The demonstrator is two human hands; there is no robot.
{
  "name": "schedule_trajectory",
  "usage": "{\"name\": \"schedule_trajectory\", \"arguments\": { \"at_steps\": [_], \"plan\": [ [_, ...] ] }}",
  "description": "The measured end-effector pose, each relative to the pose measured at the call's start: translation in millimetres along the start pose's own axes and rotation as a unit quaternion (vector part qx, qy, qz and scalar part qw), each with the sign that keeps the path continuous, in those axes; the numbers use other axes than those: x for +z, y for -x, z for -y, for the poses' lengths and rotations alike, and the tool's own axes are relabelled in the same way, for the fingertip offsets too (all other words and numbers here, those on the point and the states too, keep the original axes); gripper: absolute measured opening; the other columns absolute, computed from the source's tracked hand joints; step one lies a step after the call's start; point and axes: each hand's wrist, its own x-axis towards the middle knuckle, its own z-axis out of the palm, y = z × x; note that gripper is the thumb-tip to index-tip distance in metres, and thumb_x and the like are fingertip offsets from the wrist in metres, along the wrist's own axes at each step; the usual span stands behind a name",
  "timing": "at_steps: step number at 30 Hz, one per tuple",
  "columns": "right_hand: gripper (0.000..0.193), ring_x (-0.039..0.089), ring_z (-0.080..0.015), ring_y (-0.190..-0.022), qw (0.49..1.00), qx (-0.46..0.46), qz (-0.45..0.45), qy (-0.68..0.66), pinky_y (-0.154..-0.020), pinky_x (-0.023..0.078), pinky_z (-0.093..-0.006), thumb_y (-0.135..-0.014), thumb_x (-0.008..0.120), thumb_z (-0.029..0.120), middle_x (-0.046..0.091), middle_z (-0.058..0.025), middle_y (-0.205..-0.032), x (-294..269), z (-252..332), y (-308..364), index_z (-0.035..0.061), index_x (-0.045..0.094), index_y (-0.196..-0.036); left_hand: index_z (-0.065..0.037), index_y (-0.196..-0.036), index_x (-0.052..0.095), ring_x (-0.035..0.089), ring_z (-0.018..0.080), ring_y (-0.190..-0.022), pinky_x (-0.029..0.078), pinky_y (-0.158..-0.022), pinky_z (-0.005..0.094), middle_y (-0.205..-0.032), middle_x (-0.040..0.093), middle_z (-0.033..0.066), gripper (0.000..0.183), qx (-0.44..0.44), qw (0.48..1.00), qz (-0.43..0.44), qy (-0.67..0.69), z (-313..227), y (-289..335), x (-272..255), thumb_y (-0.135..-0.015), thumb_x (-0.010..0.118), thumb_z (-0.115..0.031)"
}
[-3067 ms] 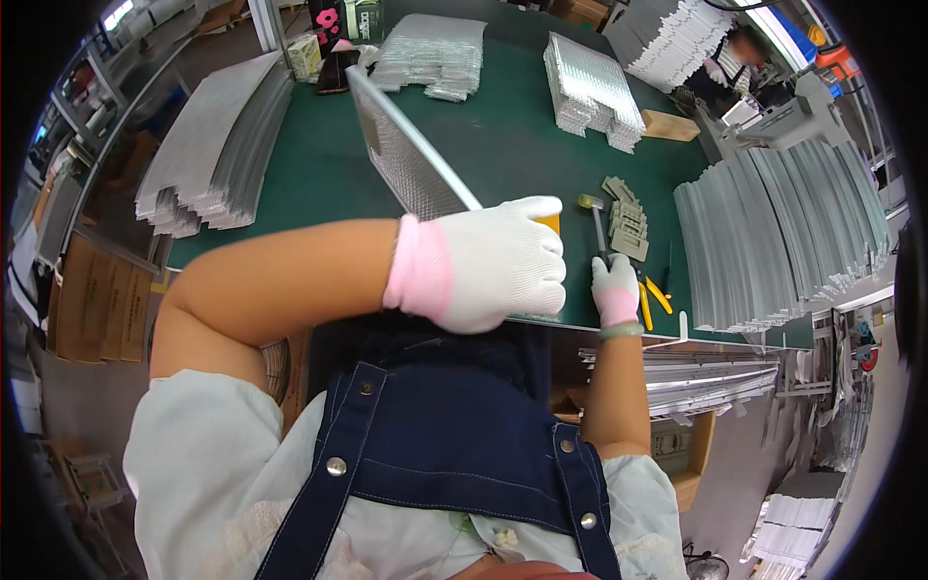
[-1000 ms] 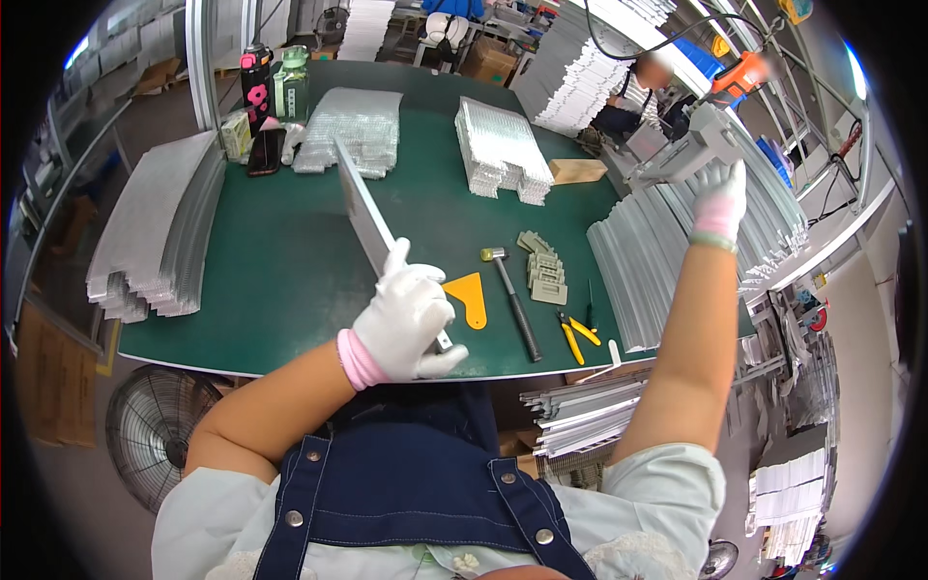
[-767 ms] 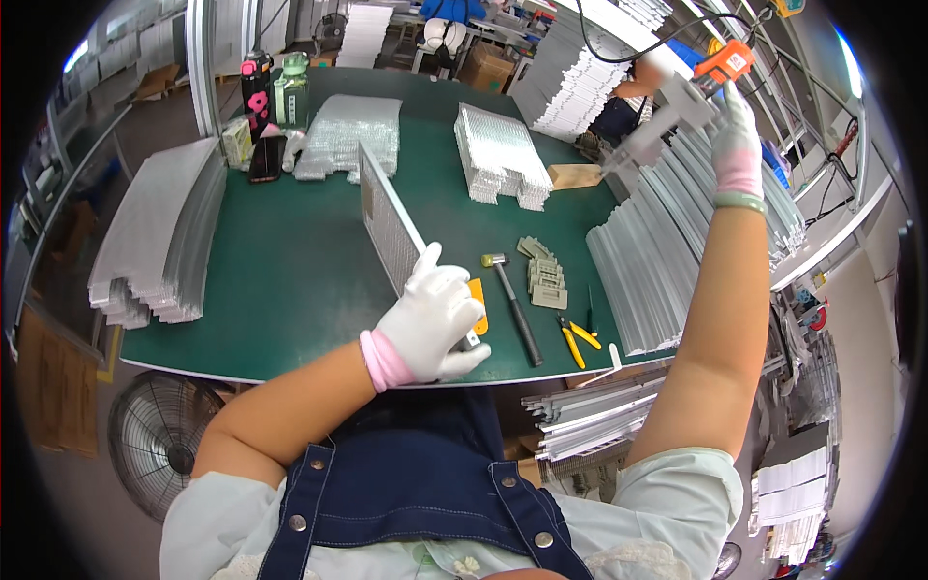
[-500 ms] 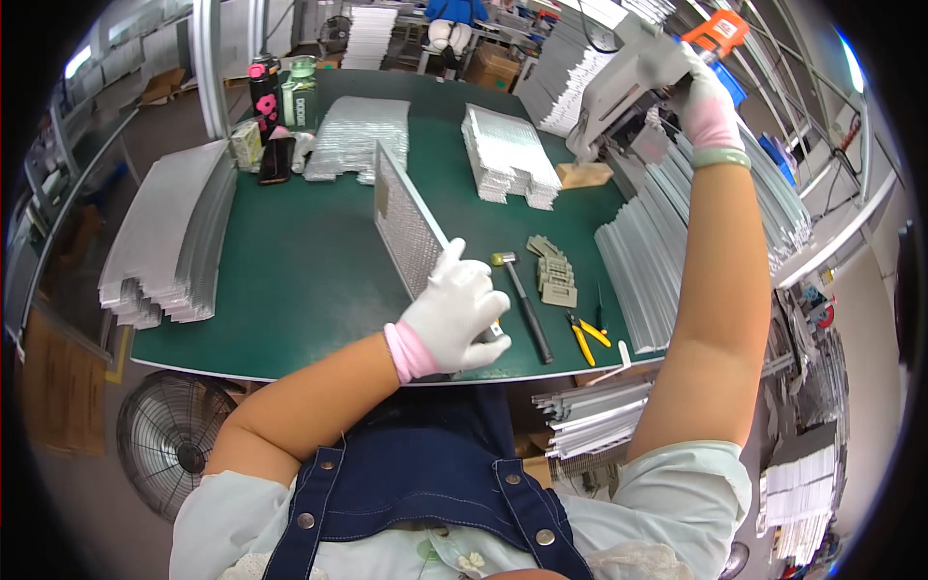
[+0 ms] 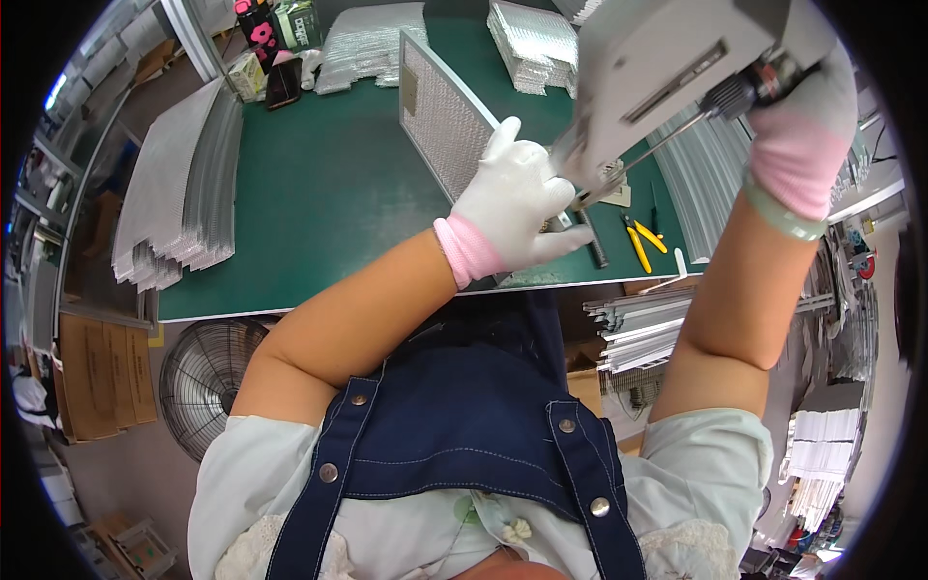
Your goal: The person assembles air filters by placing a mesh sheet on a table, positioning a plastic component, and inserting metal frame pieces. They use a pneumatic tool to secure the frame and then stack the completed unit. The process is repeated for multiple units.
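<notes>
My gloved left hand (image 5: 512, 208) is closed on the near end of a thin framed panel (image 5: 440, 111) with a silvery mesh-like face, which stands upright on its edge on the green table (image 5: 319, 213). In my gloved right hand (image 5: 812, 106) is a large grey power tool (image 5: 667, 68), shaped like a staple gun and blurred by motion. Its narrow tip points down beside my left hand's fingers, close to the panel's near end; whether they touch I cannot tell. The tool partly covers a hammer, whose dark handle (image 5: 595, 244) shows below. Yellow-handled pliers (image 5: 640, 242) lie to the right.
Silvery sheets are stacked at the left (image 5: 179, 184), the back (image 5: 367, 43) and the back right (image 5: 535, 43). Long pale strips (image 5: 701, 184) line the right side. A phone (image 5: 283, 83), small box (image 5: 247, 75) and green bottle (image 5: 300, 24) stand or lie back left. A fan (image 5: 208, 377) is below the table.
My right hand has brought the grey tool down and nearer, from the back right to beside my left hand. The view has shifted; my left hand still holds the panel.
</notes>
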Motion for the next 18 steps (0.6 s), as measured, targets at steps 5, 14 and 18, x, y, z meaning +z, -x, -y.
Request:
{"name": "schedule_trajectory", "arguments": {
  "at_steps": [5,14,18],
  "plan": [
    [0.029,0.067,-0.0156,-0.096,0.992,0.014,-0.096,0.084,-0.084,0.053,-0.0285,-0.102,0.048,0.023,0.069,-0.0049,-0.110,-3,14,36,0.0033,0.062,-0.118,-0.021,-0.105,0.069,0.054,0.0284,-0.089,0.032,-0.100,0.0579,-0.087,0.058,0.0057,0.029,0.032,0.998,-0.050,-0.006,1,0,9,-0.082,0.069,-0.038],
    [0.026,0.066,-0.0177,-0.096,0.986,-0.021,-0.053,0.159,-0.083,0.054,-0.0296,-0.099,0.053,0.019,0.067,-0.0073,-0.108,-3,19,35,0.0029,0.063,-0.116,-0.018,-0.097,0.067,0.055,0.0277,-0.089,0.030,-0.103,0.0591,-0.086,0.057,0.0054,0.024,0.016,0.999,-0.035,0.005,-2,-1,12,-0.082,0.068,-0.036],
    [0.027,0.068,-0.0164,-0.088,0.983,0.156,-0.098,-0.007,-0.076,0.056,-0.0291,-0.095,0.056,0.017,0.069,-0.0073,-0.101,13,-8,40,0.0015,0.064,-0.115,-0.015,-0.100,0.065,0.056,0.0280,-0.088,0.032,-0.100,0.0572,-0.086,0.056,0.0064,0.029,0.020,0.998,-0.058,-0.033,1,1,15,-0.082,0.067,-0.037]
  ]
}}
